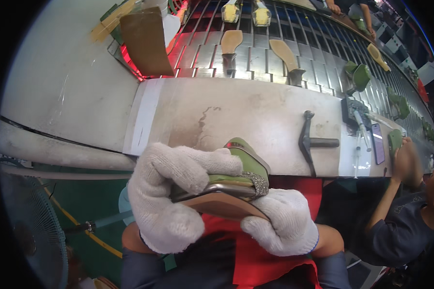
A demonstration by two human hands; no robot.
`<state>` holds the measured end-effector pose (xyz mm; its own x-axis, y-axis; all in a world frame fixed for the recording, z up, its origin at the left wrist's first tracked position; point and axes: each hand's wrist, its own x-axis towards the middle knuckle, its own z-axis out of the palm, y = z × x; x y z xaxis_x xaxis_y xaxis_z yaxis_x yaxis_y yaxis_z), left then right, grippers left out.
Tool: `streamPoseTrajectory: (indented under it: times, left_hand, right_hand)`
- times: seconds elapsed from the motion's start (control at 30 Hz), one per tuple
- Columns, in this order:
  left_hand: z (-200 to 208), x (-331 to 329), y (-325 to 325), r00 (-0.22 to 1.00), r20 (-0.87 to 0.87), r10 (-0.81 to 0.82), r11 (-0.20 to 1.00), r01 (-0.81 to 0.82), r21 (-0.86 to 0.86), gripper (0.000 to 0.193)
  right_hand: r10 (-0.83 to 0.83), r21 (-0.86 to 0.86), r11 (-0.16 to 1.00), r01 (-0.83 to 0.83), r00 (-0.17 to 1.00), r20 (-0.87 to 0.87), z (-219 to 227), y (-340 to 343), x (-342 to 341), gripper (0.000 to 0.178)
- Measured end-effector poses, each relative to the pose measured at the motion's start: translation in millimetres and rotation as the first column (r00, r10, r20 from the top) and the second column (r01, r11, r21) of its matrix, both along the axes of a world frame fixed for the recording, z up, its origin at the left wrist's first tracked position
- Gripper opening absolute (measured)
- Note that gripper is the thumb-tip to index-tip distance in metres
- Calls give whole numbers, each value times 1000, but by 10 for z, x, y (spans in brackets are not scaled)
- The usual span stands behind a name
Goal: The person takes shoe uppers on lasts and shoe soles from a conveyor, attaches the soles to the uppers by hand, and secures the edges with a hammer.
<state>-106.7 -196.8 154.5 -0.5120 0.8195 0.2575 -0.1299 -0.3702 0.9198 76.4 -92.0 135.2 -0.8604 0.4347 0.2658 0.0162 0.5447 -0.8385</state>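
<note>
Green shoe (250, 159) is gripped by the left hand (165, 195), right hand (285, 221) pinching the tan sole (224, 204), so I'd line edges up evenly.

2 gloves (149, 197) (284, 221), 1 hammer (305, 140), 1 phone (378, 143)

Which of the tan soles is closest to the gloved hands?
The tan sole beneath the green shoe, between the left hand and right hand; the other soles lie on the conveyor beyond the bench.
</note>
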Motion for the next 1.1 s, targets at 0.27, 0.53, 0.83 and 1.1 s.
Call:
streamPoseTrajectory:
  times: [0.27, 0.53, 0.83, 1.1]
  left_hand:
    - [-95, -159, -111, 952, -197, 235, 959, -260, -113, 36]
    - [-246, -233, -80, 891, -264, 369, 916, -397, -56, 32]
    - [-142, -226, -44, 681, -664, 309, 886, -461, -60, 48]
    - [148, -116, 293, 812, -547, 205, 962, -270, -41, 23]
  right_hand:
    - [89, 151, 984, -92, 996, 28, -48, -52, -260, 24]
    - [35, 28, 999, -35, 999, -19, -102, 79, -312, 22]
    - [-26, -22, 999, 27, 1000, 14, -7, 132, -324, 20]
    - [-213, 192, 950, 248, 959, -186, 234, 325, -192, 68]
